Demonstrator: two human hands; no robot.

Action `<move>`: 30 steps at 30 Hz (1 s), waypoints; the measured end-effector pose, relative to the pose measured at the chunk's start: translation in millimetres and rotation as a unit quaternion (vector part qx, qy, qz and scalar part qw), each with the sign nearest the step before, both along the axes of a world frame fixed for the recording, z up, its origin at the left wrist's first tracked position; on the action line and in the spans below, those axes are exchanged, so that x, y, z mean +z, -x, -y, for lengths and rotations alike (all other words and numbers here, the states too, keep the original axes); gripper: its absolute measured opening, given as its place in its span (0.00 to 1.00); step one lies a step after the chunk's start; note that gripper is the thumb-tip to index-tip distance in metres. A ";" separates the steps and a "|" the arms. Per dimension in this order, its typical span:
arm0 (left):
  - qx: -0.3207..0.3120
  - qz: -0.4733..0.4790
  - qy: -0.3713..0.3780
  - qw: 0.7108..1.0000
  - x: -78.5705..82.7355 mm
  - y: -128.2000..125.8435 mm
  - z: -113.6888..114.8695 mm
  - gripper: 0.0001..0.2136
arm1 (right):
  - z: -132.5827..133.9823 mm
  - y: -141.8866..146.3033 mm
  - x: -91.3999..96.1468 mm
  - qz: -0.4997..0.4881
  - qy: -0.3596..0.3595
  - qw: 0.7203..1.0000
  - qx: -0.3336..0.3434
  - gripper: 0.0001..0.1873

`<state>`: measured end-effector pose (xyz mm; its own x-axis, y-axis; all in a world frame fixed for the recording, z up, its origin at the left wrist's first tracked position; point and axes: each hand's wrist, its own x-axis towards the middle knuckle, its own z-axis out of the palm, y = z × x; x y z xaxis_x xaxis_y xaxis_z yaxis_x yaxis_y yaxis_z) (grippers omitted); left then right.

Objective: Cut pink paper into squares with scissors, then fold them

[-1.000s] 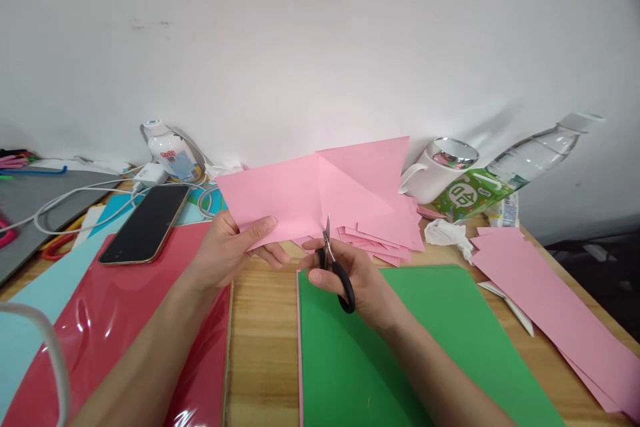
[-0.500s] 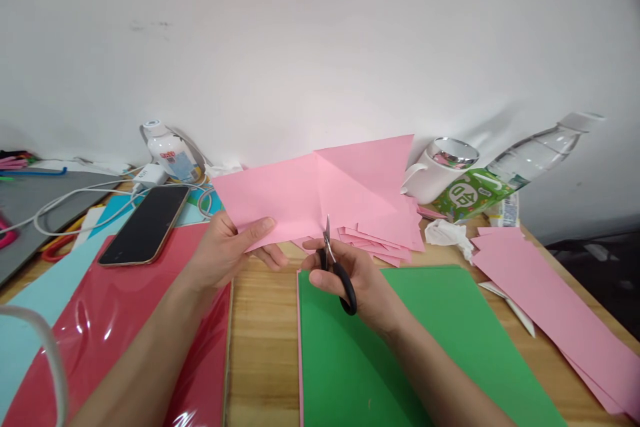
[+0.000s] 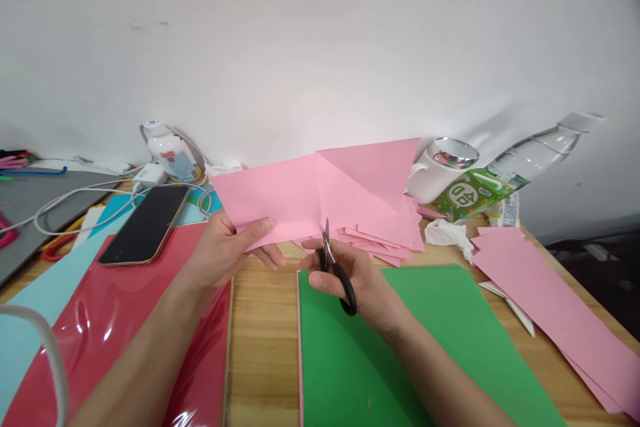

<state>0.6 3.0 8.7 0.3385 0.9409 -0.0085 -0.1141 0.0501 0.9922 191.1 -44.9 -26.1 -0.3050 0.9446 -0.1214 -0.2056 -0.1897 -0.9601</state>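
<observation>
Between thumb and fingers, my left hand [image 3: 233,247] pinches the left end of a creased pink sheet of paper [image 3: 280,197], held up above the table. My right hand [image 3: 357,273] grips black-handled scissors [image 3: 345,287], its fingers at the handles. The blades point upward at the sheet's lower edge, close to the crease in its middle. To the right of the crease, the sheet tilts up toward the wall. Behind and below it lies a pile of cut pink paper pieces [image 3: 385,240]. Under my right hand is a stack of green paper [image 3: 390,353].
A phone [image 3: 145,223] lies on red plastic-wrapped paper [image 3: 135,300] at left, near a white bottle [image 3: 173,153] and cables. At right are a white mug [image 3: 430,177], a green packet [image 3: 465,195], a leaning clear bottle [image 3: 540,150], crumpled tissue [image 3: 450,237] and long pink strips [image 3: 550,313].
The right end of the pink sheet has shifted slightly to the right and down. Both hands and the scissors stay almost in the same place.
</observation>
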 end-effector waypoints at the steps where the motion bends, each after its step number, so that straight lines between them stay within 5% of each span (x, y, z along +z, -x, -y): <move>1: -0.001 -0.001 0.001 1.000 -0.4 0.2 0.1 0.08 | -0.1 0.0 -0.1 0.001 -0.001 1.000 0.001 0.22; 30: 0.005 0.017 0.019 1.000 0.3 0.6 -0.5 0.08 | -0.9 2.9 -2.2 0.025 -0.019 0.999 -0.019 0.20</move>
